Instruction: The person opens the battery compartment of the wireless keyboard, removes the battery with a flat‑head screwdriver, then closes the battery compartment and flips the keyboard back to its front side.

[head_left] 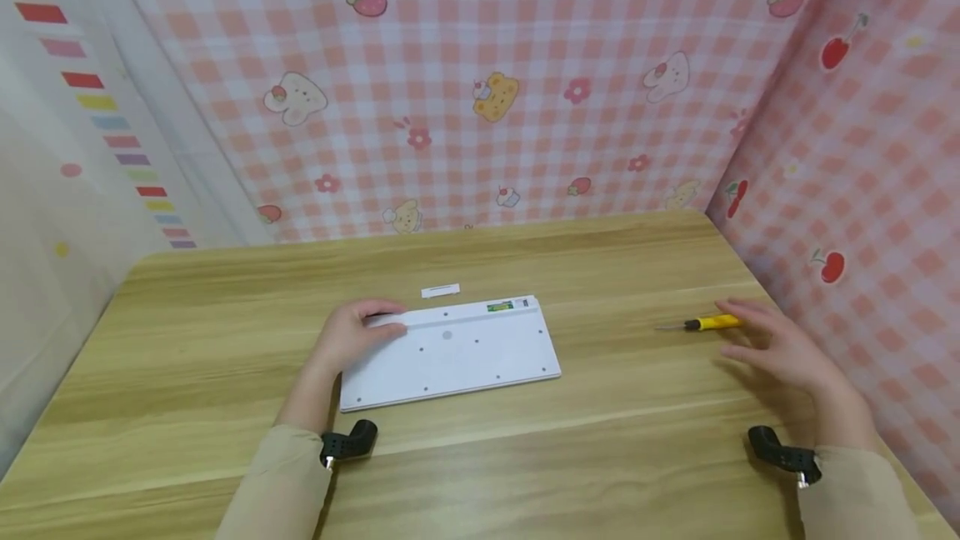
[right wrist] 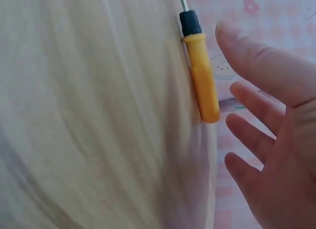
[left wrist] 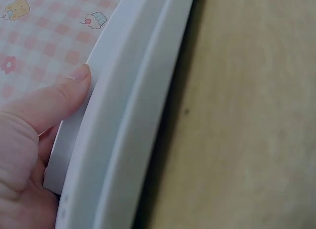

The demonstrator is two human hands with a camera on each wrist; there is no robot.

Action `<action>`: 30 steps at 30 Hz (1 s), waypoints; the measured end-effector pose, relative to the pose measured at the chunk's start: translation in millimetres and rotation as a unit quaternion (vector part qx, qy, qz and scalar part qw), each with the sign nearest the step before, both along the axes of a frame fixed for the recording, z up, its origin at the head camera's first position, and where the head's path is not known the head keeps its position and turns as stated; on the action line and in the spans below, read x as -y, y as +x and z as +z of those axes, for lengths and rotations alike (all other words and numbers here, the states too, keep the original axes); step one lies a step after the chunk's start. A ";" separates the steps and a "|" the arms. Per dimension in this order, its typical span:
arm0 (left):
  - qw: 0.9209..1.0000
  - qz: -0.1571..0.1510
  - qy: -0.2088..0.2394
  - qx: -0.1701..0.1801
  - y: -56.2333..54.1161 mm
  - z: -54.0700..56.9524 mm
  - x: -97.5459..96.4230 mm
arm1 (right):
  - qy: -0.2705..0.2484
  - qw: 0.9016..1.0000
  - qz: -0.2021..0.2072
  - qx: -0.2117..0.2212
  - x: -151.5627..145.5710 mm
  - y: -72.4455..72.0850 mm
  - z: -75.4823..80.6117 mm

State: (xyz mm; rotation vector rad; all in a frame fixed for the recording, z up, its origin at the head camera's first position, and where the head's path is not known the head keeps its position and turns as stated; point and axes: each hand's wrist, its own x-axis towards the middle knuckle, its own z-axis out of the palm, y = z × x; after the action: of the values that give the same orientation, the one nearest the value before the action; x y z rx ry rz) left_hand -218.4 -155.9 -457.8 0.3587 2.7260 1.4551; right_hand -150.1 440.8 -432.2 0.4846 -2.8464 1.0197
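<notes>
A white keyboard [head_left: 457, 365] lies underside up on the table, small dark screws dotted over its back. Near its far right corner, a green battery [head_left: 499, 307] shows in the uncovered compartment. My left hand [head_left: 351, 338] grips the far left part of the keyboard, thumb on the upper face and fingers round the far edge; in the left wrist view the thumb [left wrist: 64, 98] presses its side. My right hand [head_left: 780, 348] hovers beside a yellow screwdriver [head_left: 716, 322] with a black collar, fingers spread and apart from the handle in the right wrist view.
Just behind the keyboard lies a small white cover piece [head_left: 440, 291]. The wooden table [head_left: 525, 457] ends against a pink checked curtain [head_left: 450, 148] at the back, with another checked curtain [head_left: 862, 190] along the right side.
</notes>
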 end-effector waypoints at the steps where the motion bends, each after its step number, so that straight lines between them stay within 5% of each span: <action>1: 1.000 0.000 0.001 0.001 0.0 0.0 0.2 | 0.000 1.000 0.005 0.003 -1.7 -0.8 -1.2; 11: 1.000 -0.001 0.002 0.008 1.0 -0.4 -0.1 | -0.039 0.994 0.072 -0.073 -7.4 -20.8 -19.8; 24: 1.000 0.001 0.004 -0.002 1.4 -2.2 2.2 | 0.024 0.999 -0.013 -0.026 -3.0 -21.7 -20.3; 30: 1.000 0.000 0.009 -0.003 1.0 -2.9 1.2 | 0.001 0.998 -0.024 -0.060 -5.5 -20.0 -26.3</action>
State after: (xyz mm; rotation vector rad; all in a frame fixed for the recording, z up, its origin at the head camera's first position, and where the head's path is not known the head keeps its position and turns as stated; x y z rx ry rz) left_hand -217.4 -157.0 -460.7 0.3626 2.7191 1.4814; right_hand -170.1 446.3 -458.5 0.4573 -2.7395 0.9473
